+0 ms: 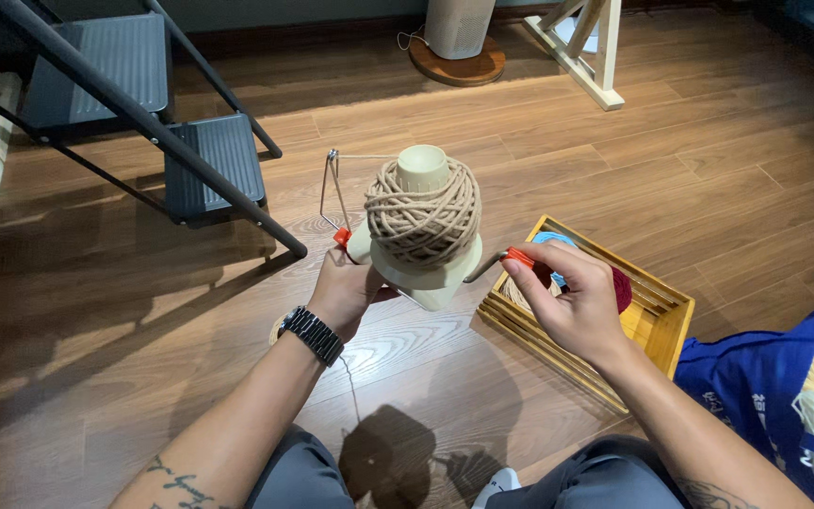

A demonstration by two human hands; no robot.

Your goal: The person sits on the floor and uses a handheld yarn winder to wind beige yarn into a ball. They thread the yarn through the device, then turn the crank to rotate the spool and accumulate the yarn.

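Holding a cream plastic yarn winder [423, 269] above the wooden floor [124, 311], the left hand [343, 287] grips its base, fingers closed around it. A ball of beige yarn [423, 210] sits on its spindle. The right hand [572, 297] pinches the orange crank handle [523, 256]. Just right lies a wooden tray [657, 325] of yarn, beside a blue bag [765, 386]; grey steps [209, 165] stand behind left.

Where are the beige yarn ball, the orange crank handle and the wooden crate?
Beige yarn ball [423, 215], head view: middle of the wound strands.
Orange crank handle [521, 255], head view: exposed end by the fingers.
Wooden crate [673, 325], head view: right wall.
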